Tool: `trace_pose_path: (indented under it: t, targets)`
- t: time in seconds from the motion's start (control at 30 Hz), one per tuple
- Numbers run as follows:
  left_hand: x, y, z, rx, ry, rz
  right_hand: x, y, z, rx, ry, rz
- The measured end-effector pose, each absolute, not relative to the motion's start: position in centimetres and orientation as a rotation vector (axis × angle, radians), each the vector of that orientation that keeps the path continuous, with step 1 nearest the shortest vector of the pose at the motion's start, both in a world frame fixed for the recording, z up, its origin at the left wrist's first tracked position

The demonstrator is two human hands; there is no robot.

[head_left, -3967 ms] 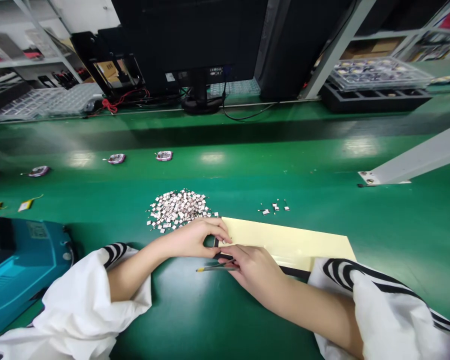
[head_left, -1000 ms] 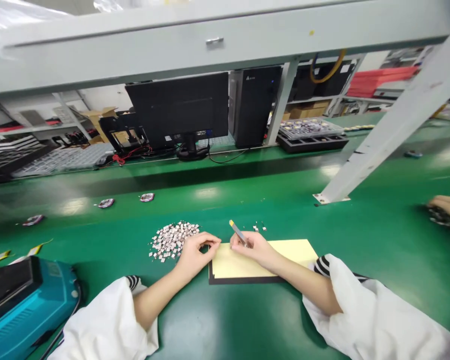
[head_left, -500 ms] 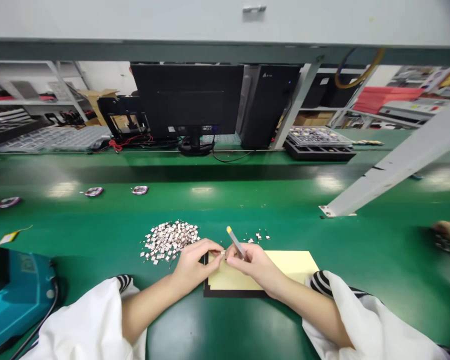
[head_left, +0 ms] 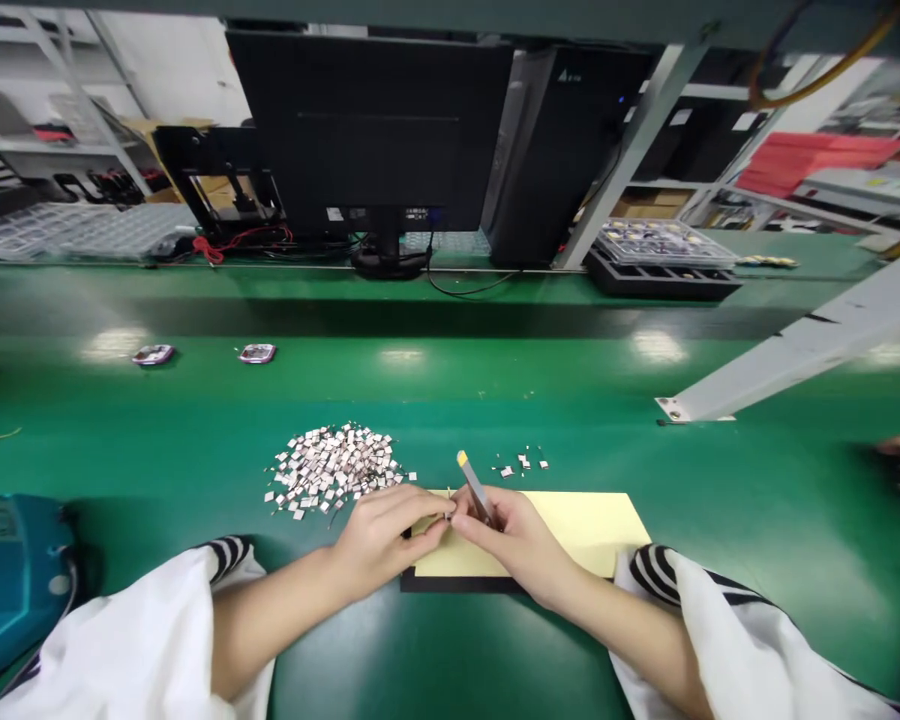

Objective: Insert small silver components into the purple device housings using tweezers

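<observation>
1. Left hand: one; thumb and forefinger pinched together, seemingly on a small part, mostly hidden by the fingertips.
2. Right hand: one; fingers closed around tweezers, yellow end raised. I cannot tell whether its fingertips also press the part.
3. Handling, in my judgement: fine two-handed fingertip work. I do best with a light, steady left pinch, the right fingertips close by, and the raised tweezers clear of the left fingers. Too hard a squeeze could bend or flick away so slight a piece; keeping it low over the sheet shortens any drop.
4. Small part, position: within the left grip, just beside the right fingertips, above the left end of the yellow sheet.
5. Yellow sheet: on a dark board, which shows along its near and left edges; both lie on the green surface.
6. Pile of small white parts: beyond the left hand, outside the board's far left corner.
7. Loose parts: a few, just past the sheet's far edge, beyond the right hand.
</observation>
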State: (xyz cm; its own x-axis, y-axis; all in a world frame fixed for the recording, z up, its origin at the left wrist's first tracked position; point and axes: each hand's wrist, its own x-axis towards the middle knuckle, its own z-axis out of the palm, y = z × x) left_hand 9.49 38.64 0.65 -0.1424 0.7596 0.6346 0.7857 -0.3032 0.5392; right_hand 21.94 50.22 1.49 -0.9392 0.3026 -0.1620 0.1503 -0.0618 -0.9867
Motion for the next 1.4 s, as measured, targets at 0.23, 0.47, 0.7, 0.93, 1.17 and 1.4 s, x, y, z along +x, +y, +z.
trace_pose_path:
  t: [0.23, 0.47, 0.7, 0.93, 1.17, 1.4]
  targets:
    - [9.5, 38.5, 0.6, -2.023, -1.839, -1.417, 22.0, 50.4, 1.4, -0.509, -2.074, 2.184]
    - [9.5, 38.5, 0.1, -2.032, -1.821, -1.382, 21.7, 50.4, 1.5, -0.557, -2.051, 2.218]
    - [9.4, 38.2, -0.3, -2.132, -1.76, -1.368, 21.5, 50.3, 1.5, -0.641, -1.996, 2.25]
    - [9.7, 38.2, 0.4, -2.111, -1.763, -1.477, 21.7, 50.6, 1.6, -0.625, -1.821, 2.386]
    - [10.0, 38.4, 1.6, -1.927, -1.871, -1.567, 22.1, 51.0, 1.8, -0.597, -1.749, 2.432]
    - [9.9, 38.5, 1.3, -1.982, -1.828, -1.574, 22.1, 50.7, 1.8, -0.605, -1.816, 2.357]
